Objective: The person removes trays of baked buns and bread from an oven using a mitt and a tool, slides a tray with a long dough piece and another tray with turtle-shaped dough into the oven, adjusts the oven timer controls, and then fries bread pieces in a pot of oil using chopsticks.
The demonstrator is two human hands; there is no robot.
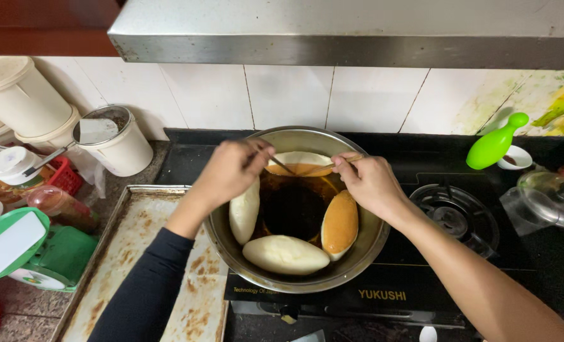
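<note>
Frying buns | my left hand (228, 170) and right hand (367, 180) each grip closed on a chopstick (282, 164), at top bun (300, 163) in wok (358, 253), frame centre | turning it needs steady lift.

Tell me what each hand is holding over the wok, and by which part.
Each holds one thin stick by its upper end: left hand, left stick; right hand, right stick. Tips meet the far bun.

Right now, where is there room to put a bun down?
The baking tray left of the wok lies mostly bare. It is crowded beyond the tray's left edge: a green scale, jars and white tubs. The burner right of the wok carries nothing.
</note>
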